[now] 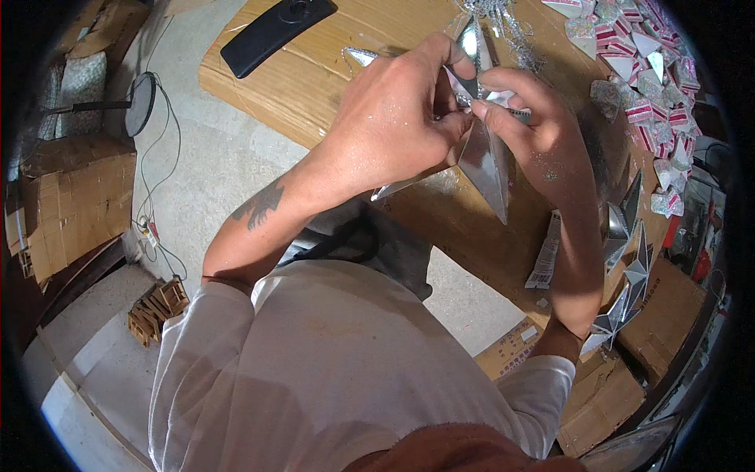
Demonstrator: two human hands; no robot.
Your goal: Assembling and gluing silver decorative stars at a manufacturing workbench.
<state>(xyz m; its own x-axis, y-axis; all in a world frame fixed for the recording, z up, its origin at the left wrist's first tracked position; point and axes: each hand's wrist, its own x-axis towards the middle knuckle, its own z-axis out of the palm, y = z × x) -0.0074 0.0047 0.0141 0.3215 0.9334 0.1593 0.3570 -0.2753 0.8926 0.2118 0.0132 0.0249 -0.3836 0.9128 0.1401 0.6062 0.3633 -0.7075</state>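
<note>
A shiny silver star ornament with long folded points is held over the table, one point aimed down toward me. My left hand is closed on its left side, thumb and fingers bent in at the middle. From the right, my right hand pinches at the star's centre, thumb and forefinger close together around one of its arms. The fingers cover much of the middle, so the exact spot they grip is partly hidden. Silver tinsel lies at the star's upper point. Glitter specks stick to both hands.
A black oblong case lies at the far left of the wooden table. Many silver and pink-striped pieces are heaped at the far right. A white tube-like packet and more silver stars are by my right forearm. Cardboard boxes stand left.
</note>
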